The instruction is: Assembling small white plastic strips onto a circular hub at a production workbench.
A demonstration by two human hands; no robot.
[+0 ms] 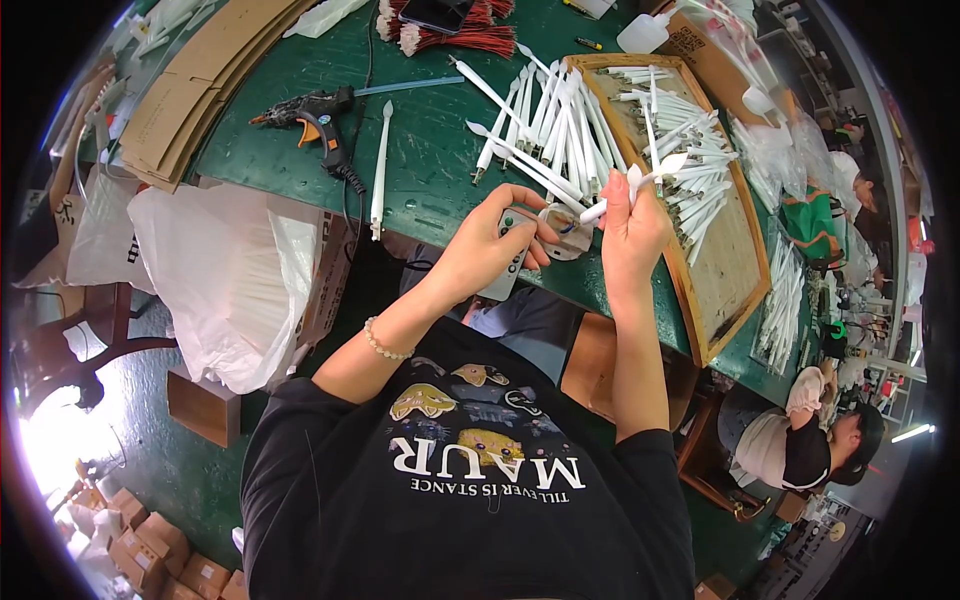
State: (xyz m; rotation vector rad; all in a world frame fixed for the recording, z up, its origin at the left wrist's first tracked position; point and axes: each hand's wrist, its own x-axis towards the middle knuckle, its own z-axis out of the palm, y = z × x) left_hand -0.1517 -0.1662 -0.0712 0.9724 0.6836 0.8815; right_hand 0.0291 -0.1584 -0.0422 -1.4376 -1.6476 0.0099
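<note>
White stick candles with flame-shaped tips (545, 115) lie in a loose pile on the green table, ahead of my hands. My right hand (635, 235) is closed around a white stick candle (592, 212); its plain end points left, and white flame tips show above my thumb. My left hand (490, 245), its fingers loosely curled and apart, rests over a grey box-like device (503, 278) at the table's near edge. No object shows between those fingers. Between my hands is a round metallic piece (570, 240), partly covered. A single candle (381, 170) lies apart to the left.
A wooden-framed tray (688, 305) with many candles stands right. A glue gun (322, 118) with a blue stick lies left, near stacked cardboard (190, 90). Red wire bundles (470, 38) and a phone (437, 12) sit at the back. A co-worker (800, 440) sits at right.
</note>
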